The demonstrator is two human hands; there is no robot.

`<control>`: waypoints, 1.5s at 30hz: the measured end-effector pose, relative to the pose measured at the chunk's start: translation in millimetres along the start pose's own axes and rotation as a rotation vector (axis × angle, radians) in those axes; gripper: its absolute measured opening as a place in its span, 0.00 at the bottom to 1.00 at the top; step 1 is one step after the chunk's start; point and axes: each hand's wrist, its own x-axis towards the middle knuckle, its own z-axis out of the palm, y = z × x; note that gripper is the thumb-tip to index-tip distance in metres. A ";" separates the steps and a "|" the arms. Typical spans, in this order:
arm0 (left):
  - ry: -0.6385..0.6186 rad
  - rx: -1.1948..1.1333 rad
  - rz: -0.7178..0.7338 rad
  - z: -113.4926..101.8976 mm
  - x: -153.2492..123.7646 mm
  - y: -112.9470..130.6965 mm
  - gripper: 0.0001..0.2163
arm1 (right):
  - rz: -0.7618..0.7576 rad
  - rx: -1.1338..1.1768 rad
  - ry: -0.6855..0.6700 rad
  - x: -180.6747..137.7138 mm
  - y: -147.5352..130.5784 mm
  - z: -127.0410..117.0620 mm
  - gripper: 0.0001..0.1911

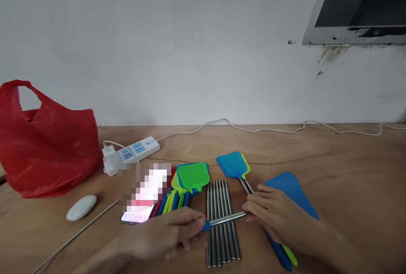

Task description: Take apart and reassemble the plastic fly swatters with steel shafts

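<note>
Grip: our left hand [171, 229] pinches the tube [228, 218] by its blue end [207, 226], our right hand [275, 210] its far end | tube: crosses over the rods [222, 240]; we judge it light, stiff, slick, best held near both ends | around: rods crowd below, blue swatter [290, 187] under our right hand, phone [149, 189] beyond our left

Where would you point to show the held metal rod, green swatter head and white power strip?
Held metal rod [227, 219], head view: middle of its bare shaft.
Green swatter head [194, 176], head view: centre of its mesh.
White power strip [139, 147], head view: its socket face.
</note>
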 end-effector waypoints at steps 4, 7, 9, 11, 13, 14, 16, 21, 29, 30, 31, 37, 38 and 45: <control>0.263 -0.003 0.006 -23.5 -4.8 -16.6 0.23 | 0.078 -0.069 0.145 -23.3 20.2 -2.4 0.14; 0.572 0.421 0.124 -27.0 -2.0 -24.1 0.18 | 0.082 -0.096 0.193 -31.4 24.4 -4.4 0.12; 0.704 0.690 0.059 -25.2 2.7 -22.9 0.15 | 0.045 -0.099 0.238 -32.0 22.7 -7.2 0.15; 0.764 0.858 -0.056 -23.1 7.9 -19.5 0.15 | 0.003 -0.099 0.286 -32.6 21.0 -10.3 0.20; 0.759 0.963 -0.141 -22.0 12.1 -16.9 0.16 | -0.005 -0.119 0.329 -35.3 21.3 -12.0 0.24; 0.752 1.000 -0.170 -21.9 13.6 -16.6 0.18 | 0.008 -0.138 0.331 -37.4 22.2 -11.9 0.25; 0.747 1.043 -0.216 -22.3 15.2 -17.8 0.20 | 0.018 -0.171 0.327 -41.3 24.4 -9.8 0.26; 0.750 1.027 -0.238 -22.3 15.4 -24.6 0.22 | 0.124 0.021 0.427 -38.4 19.2 0.5 0.22; 0.762 1.006 -0.219 -22.5 13.8 -19.1 0.25 | 0.780 1.311 0.509 -9.5 1.1 5.6 0.09; 0.755 0.999 -0.213 -23.1 13.4 -16.9 0.24 | 0.848 1.400 0.516 -4.5 0.6 4.2 0.11; 0.746 0.989 -0.198 -23.7 12.9 -14.8 0.24 | 0.906 1.441 0.496 0.3 0.1 2.4 0.13; 0.837 0.851 0.107 -24.1 10.2 -14.5 0.14 | 1.034 1.468 0.158 13.3 -4.9 -3.1 0.18; 0.871 0.814 0.171 -23.3 10.2 -16.1 0.12 | 1.035 1.470 0.101 12.8 -5.4 -2.4 0.19; 0.788 0.605 0.600 -15.7 12.4 -16.7 0.21 | 0.957 1.581 -0.208 13.5 -9.4 -10.7 0.23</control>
